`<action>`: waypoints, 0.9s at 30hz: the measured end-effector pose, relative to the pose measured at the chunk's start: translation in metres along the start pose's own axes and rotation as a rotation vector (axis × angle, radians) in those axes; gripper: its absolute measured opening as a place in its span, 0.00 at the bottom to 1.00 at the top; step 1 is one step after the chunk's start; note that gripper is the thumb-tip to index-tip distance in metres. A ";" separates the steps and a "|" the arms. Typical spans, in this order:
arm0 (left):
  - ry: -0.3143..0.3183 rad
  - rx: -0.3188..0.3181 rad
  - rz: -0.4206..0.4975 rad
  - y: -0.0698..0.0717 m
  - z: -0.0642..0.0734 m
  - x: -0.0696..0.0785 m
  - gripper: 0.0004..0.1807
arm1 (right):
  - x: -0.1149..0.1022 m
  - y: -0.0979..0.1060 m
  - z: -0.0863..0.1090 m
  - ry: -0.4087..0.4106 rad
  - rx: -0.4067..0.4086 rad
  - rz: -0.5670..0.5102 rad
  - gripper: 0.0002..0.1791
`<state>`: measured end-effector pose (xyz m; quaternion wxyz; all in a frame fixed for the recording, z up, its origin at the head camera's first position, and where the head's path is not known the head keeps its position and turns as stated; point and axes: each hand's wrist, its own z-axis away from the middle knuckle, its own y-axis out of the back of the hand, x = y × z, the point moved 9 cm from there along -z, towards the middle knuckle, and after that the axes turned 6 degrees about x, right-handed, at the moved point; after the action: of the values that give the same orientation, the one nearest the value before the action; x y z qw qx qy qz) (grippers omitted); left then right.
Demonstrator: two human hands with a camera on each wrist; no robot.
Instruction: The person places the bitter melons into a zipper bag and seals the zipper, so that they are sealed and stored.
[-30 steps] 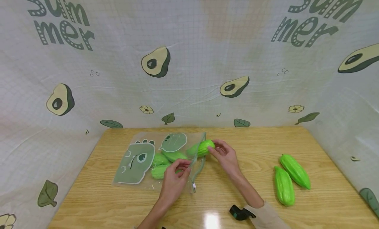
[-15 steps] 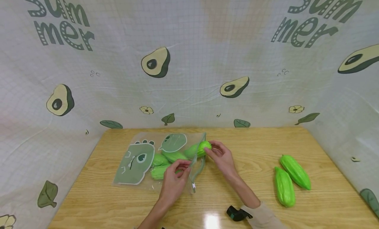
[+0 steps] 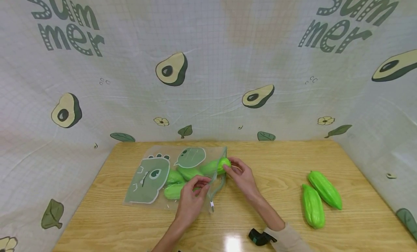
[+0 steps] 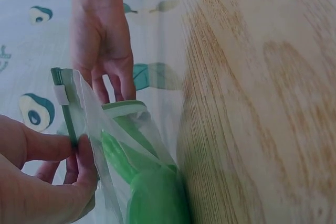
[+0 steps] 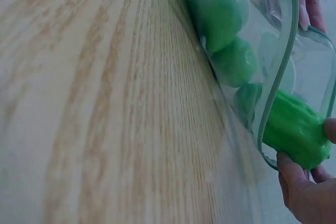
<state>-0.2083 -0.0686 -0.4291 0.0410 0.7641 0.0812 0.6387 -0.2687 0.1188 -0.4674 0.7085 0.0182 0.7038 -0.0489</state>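
Observation:
A clear zip bag [image 3: 146, 187] with a green dinosaur print lies on the table, its mouth facing right. Several green bitter melons [image 3: 175, 190] show through the plastic. My left hand [image 3: 191, 197] pinches the bag's upper edge at the mouth; in the left wrist view, thumb and finger grip the green zip strip [image 4: 66, 114] below its white slider [image 4: 61, 95]. With its fingertips, my right hand [image 3: 241, 177] holds the end of a ridged bitter melon [image 5: 296, 129]. Most of that melon is inside the bag, and its near end sticks out of the mouth.
Two more bitter melons, one nearer [image 3: 313, 206] and one farther [image 3: 325, 189], lie side by side on the right of the wooden table [image 3: 277, 158]. A printed cloth [image 3: 208, 110] hangs behind it. A black device [image 3: 260, 237] sits at my right wrist.
My right hand has moved slightly left and down, sliding the bitter melon farther into the bag. The melons inside have shifted a little left. My left hand has stayed in place.

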 end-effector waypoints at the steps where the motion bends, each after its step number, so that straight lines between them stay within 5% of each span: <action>1: -0.002 -0.001 -0.002 0.000 0.000 0.000 0.09 | 0.000 -0.001 0.000 0.000 -0.002 0.002 0.25; 27: 0.009 -0.009 -0.015 0.000 -0.001 0.001 0.11 | 0.000 -0.015 0.003 0.096 -0.020 0.066 0.23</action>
<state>-0.2095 -0.0682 -0.4284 0.0488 0.7602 0.0842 0.6423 -0.2671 0.1032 -0.4666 0.6754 0.0367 0.7363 -0.0179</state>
